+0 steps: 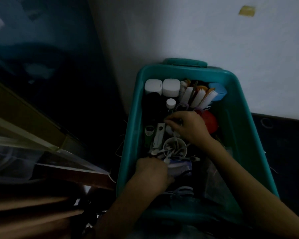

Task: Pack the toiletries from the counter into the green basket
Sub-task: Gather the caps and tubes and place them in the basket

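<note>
The green basket point(240, 107) stands against the wall, packed with toiletries. Two white jars point(170, 87) sit at its far end beside several white-bristled brushes point(199, 97) and a blue case point(217, 91). A small white cap point(170, 102) and a red round thing point(211, 122) lie mid-basket. My right hand point(188, 126) reaches into the middle with its fingers curled on a small dark item I cannot make out. My left hand point(152, 171) is low in the basket, fingers curled round a blue-and-white brush point(180, 167). A white cup point(175, 146) with white tools stands between the hands.
A green-and-white tube point(148, 135) and a white flat pack point(159, 135) lie along the basket's left side. A clear plastic bag point(216, 185) fills the near right corner. Dark furniture stands to the left, a dark counter point(283, 144) to the right. The scene is dim.
</note>
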Demonstrator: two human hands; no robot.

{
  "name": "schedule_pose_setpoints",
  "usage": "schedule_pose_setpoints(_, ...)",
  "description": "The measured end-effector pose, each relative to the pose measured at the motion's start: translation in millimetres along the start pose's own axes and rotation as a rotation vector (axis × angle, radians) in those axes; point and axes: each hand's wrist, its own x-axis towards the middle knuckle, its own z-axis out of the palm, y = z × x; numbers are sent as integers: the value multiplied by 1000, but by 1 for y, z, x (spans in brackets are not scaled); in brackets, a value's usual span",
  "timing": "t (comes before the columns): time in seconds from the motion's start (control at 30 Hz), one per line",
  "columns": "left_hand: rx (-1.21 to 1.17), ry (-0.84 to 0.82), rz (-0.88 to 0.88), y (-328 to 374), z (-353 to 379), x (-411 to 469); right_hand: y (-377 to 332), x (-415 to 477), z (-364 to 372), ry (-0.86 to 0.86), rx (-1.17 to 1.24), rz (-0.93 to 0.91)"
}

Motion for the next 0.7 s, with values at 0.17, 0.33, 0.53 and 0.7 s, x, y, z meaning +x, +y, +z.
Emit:
schedule_pose_setpoints(0.17,71,232,-61,14,-28,-11,4,-22,-47,268,60,117)
schedule_pose_setpoints(0.33,-160,504,52,53,-39,-10,23,-85,-85,460,246,281)
schedule_pose_setpoints(0.53,-282,535,432,140,-20,-4,55,-173,-115,681,423,474)
schedule_pose_setpoints(0.7,-271,494,613,207,4,0,86,-237,-126,761,391,618)
